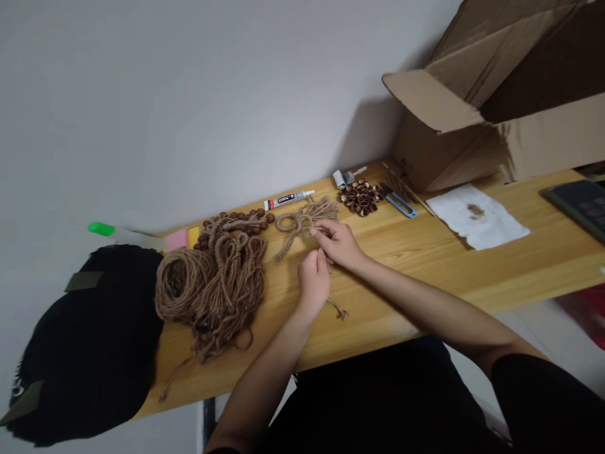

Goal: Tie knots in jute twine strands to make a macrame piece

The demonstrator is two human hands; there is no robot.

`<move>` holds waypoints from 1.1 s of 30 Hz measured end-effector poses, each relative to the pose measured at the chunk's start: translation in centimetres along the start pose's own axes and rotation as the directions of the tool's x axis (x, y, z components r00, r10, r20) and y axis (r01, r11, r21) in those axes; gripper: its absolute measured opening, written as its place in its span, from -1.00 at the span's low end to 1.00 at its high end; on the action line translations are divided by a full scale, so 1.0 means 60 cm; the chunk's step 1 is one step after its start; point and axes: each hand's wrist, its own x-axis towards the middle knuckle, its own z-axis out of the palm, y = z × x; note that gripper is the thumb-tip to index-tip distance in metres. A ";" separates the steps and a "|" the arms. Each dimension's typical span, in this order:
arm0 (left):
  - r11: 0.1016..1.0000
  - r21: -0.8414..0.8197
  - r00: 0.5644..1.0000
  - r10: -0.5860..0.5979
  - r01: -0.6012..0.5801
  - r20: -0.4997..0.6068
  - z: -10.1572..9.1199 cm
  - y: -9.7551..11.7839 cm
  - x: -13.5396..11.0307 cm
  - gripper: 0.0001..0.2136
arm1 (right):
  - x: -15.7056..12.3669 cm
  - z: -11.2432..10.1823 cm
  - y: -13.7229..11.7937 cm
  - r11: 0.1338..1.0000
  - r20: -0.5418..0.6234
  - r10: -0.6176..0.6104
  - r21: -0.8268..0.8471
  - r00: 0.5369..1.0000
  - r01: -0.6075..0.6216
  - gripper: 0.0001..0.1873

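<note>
My right hand (341,244) pinches a length of brown jute twine (296,238) between thumb and fingers. Just below it, my left hand (314,276) is closed, its fingertips against the right hand's fingers. A knotted twine end (339,309) comes out from beneath the left hand, so it seems to grip the same cord. Beyond the fingers lies a twine bundle with a wrapped ring (285,222) and a frayed tassel (326,207). The stretch of cord inside the hands is hidden.
Left of the hands are a large twine heap (227,284), brown beads (258,221) and a black bag (89,340). Along the wall lie a glue tube (289,200), cut nutshells (360,197) and blue snips (399,202). A stained tissue (477,217) and cardboard box (444,151) stand right.
</note>
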 end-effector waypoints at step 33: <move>0.999 0.038 0.989 0.013 -0.018 0.146 -0.010 -0.001 0.001 -0.80 | 0.006 -0.016 0.006 0.937 0.021 -0.151 -0.317 0.988 0.150 -0.84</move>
